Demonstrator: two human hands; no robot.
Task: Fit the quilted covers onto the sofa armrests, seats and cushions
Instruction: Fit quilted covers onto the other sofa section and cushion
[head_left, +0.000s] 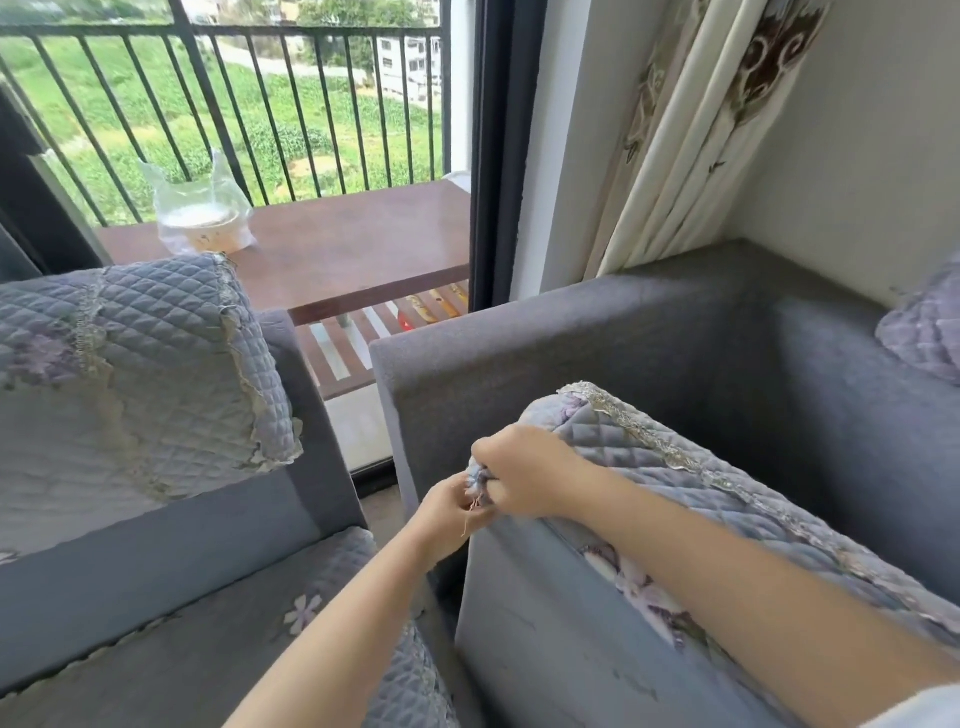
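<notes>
Pinching the quilted cover's bunched corner on a grey armrest, both hands, left hand and right hand, work beside a balcony door and curtain.

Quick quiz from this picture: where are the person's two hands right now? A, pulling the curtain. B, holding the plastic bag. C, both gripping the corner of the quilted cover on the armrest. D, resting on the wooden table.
C: the left hand and right hand both pinch the bunched corner of the quilted cover draped over the armrest.
</notes>
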